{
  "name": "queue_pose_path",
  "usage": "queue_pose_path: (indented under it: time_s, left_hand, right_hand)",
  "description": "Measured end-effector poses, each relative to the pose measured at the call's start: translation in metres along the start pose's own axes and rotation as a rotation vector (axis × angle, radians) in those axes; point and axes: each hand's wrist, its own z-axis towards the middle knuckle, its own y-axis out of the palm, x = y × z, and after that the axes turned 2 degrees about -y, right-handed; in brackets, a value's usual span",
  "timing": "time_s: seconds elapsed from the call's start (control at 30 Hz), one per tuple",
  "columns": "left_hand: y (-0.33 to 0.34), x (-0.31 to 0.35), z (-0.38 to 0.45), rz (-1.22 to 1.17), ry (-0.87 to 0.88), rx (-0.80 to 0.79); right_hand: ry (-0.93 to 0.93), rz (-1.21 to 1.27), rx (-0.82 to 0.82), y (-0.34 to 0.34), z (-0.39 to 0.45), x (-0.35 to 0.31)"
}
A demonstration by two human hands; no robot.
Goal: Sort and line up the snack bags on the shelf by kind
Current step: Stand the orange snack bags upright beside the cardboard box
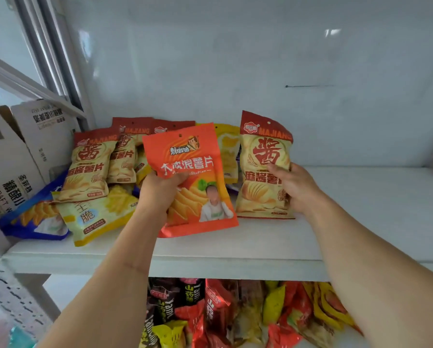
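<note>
— Two hands, two bags? 
— Yes. The left hand (160,189) grips an orange crisp bag (192,182) by its left edge, raised in front of the white shelf (260,249). 
— And the other? 
— The right hand (294,187) clasps the right edge of a red-and-cream Majiang crisp bag (263,169) standing upright on the shelf. More Majiang bags (95,164) lean at the left, above a yellow bag (97,217) lying flat.

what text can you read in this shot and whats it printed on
"MAJIANG": red-topped bag that the right hand grips.
"MAJIANG": red-topped bags at left.
"CRAFT": cardboard box.
"Yam": dark bags on lower shelf.
Orange bag in left hand: large Chinese characters; the Latin line beneath is blurred.
Other print: too small.
</note>
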Motion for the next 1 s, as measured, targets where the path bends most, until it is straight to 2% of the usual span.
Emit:
queue_pose_path:
  time_s: [0.07, 0.3, 0.6, 0.83, 1.0]
  left_hand:
    - [0.032, -0.002, -0.024, -0.106, -0.008, -0.123]
    - [0.152, -0.018, -0.107, -0.219, -0.089, -0.467]
    - [0.29, -0.03, -0.173, -0.293, -0.145, -0.466]
    - [0.387, -0.038, -0.158, -0.254, -0.166, -0.55]
    - [0.454, -0.041, -0.147, -0.238, -0.178, -0.57]
  right_hand:
    - [-0.016, 0.016, 0.056, -0.036, -0.011, -0.002]
    - [-0.033, 0.049, 0.19, -0.166, -0.05, -0.003]
    - [-0.093, 0.04, 0.313, -0.313, -0.062, -0.007]
    - [-0.155, 0.0, 0.344, -0.396, -0.016, -0.011]
    - [-0.121, -0.032, 0.365, -0.449, 0.029, -0.007]
